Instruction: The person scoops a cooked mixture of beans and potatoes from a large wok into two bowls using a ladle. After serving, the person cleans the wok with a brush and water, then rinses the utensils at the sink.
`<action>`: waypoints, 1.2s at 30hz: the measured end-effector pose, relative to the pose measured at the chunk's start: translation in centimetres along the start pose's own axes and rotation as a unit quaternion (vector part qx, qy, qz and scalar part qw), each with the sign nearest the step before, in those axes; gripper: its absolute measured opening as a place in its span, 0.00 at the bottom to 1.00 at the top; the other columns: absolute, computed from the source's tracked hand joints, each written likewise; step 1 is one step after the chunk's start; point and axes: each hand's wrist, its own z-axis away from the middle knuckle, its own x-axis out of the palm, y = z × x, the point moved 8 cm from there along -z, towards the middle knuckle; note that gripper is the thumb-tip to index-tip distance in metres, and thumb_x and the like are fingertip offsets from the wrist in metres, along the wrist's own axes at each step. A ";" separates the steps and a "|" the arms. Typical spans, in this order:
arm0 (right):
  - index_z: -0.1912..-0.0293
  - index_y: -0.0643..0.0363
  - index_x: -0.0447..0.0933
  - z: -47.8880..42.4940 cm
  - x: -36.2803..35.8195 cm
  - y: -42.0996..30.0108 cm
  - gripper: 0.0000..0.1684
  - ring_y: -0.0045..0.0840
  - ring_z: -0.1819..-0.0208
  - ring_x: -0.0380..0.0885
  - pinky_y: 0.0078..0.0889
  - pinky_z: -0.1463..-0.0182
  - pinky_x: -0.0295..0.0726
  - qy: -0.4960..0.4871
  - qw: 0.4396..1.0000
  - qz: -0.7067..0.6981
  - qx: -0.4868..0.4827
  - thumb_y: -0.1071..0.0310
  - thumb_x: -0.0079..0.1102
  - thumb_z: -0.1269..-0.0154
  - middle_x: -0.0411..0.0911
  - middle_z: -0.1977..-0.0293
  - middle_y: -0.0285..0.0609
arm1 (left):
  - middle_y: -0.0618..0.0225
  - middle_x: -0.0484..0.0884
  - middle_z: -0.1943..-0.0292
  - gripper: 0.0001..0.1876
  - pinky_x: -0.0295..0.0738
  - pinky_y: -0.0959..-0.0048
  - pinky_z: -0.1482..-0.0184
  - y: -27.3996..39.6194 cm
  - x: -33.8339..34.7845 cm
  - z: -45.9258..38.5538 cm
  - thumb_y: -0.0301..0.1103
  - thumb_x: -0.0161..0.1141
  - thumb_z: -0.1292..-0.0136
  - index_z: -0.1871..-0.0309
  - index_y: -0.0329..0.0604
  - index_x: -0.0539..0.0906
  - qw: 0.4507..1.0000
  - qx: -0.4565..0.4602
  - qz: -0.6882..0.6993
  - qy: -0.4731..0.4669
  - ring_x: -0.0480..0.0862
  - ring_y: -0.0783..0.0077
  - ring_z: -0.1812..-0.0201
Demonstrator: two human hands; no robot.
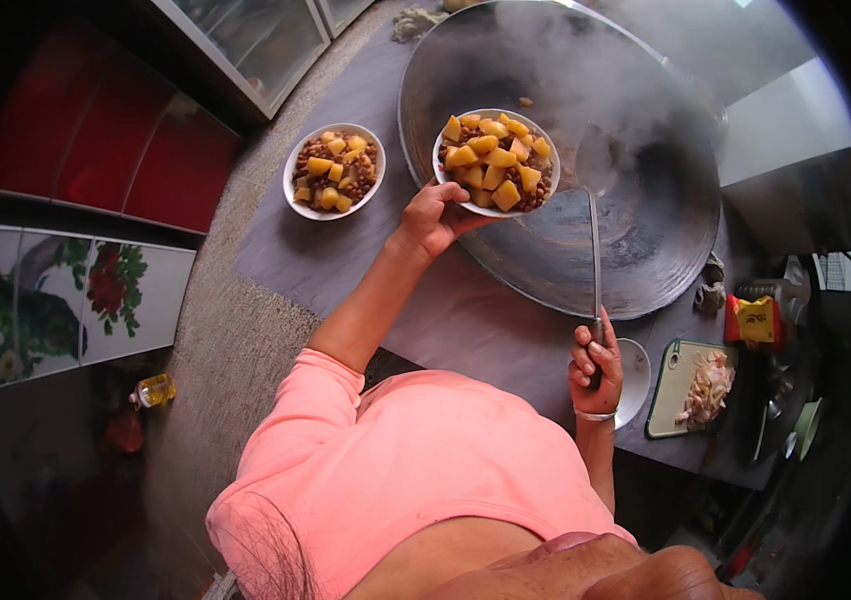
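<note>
My left hand [436, 219] holds a white bowl [498, 161] heaped with yellow chunks, which look like potato, and brown beans or peanuts. The bowl is over the left part of a large, steaming wok [643, 255]. The handle of a metal ladle [595, 251] is gripped in my right hand [596, 367]; its head lies inside the wok, partly veiled by steam. A little food clings to the wok's wall. On the grey counter, left of the wok, stands a second white bowl of the same food [334, 172].
Right of my right hand are a white dish [631, 382], a cutting board [665, 409] with sliced pale meat [709, 386], and a red and yellow packet [753, 321]. Cloths lie by the wok's rim. An oil bottle [155, 391] stands at the far left.
</note>
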 end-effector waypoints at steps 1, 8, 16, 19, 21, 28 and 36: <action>0.30 0.58 0.55 -0.3 -0.1 0.2 0.34 0.12 0.76 0.62 0.09 0.80 0.67 0.005 1.000 -0.022 0.014 0.79 0.44 0.35 0.67 0.58 0.45 | 0.45 0.65 0.37 0.31 0.74 0.41 0.41 0.4 -0.4 1.0 0.17 0.46 0.43 0.33 0.32 0.56 1.000 0.004 -0.019 0.015 0.71 0.42 0.38; 0.32 0.61 0.55 -2.1 0.4 1.5 0.30 0.15 0.73 0.62 0.13 0.78 0.67 -0.020 0.985 -0.133 0.110 0.78 0.41 0.33 0.64 0.57 0.45 | 0.50 0.73 0.41 0.28 0.82 0.48 0.49 3.2 -3.3 10.3 0.22 0.50 0.41 0.35 0.34 0.62 0.992 0.022 -0.103 0.067 0.79 0.50 0.45; 0.39 0.64 0.62 -4.7 0.8 2.3 0.22 0.14 0.74 0.61 0.12 0.78 0.66 -0.018 0.972 -0.146 0.181 0.76 0.41 0.31 0.65 0.59 0.42 | 0.50 0.72 0.40 0.30 0.80 0.49 0.46 4.3 -10.0 20.8 0.21 0.49 0.41 0.33 0.35 0.59 0.985 0.019 -0.119 0.125 0.78 0.51 0.42; 0.42 0.64 0.66 -5.3 0.6 2.3 0.18 0.14 0.73 0.62 0.13 0.77 0.67 0.012 0.975 -0.120 0.185 0.75 0.43 0.31 0.67 0.59 0.42 | 0.50 0.70 0.38 0.30 0.79 0.46 0.45 4.6 -10.6 23.1 0.21 0.48 0.40 0.32 0.37 0.58 0.982 0.008 -0.113 0.153 0.76 0.49 0.41; 0.43 0.64 0.67 -5.7 0.4 2.4 0.17 0.14 0.73 0.63 0.13 0.76 0.68 0.028 0.976 -0.095 0.194 0.74 0.43 0.31 0.68 0.60 0.42 | 0.50 0.69 0.37 0.31 0.78 0.45 0.45 4.7 -11.5 24.3 0.21 0.48 0.40 0.31 0.38 0.57 0.979 0.009 -0.104 0.176 0.75 0.49 0.40; 0.42 0.61 0.68 -6.3 0.2 -0.2 0.20 0.18 0.69 0.71 0.14 0.78 0.71 0.055 0.952 0.108 0.281 0.70 0.49 0.33 0.76 0.55 0.43 | 0.50 0.68 0.36 0.29 0.78 0.45 0.45 5.9 -14.7 25.1 0.22 0.47 0.36 0.31 0.40 0.56 0.979 -0.012 -0.077 0.187 0.74 0.49 0.39; 0.44 0.62 0.74 -10.0 1.0 -6.9 0.25 0.13 0.83 0.65 0.18 0.83 0.61 0.045 0.669 0.718 0.187 0.74 0.55 0.43 0.69 0.77 0.31 | 0.51 0.69 0.37 0.29 0.77 0.43 0.46 7.9 -14.3 24.7 0.23 0.51 0.34 0.31 0.45 0.57 0.983 -0.052 -0.077 0.156 0.75 0.49 0.40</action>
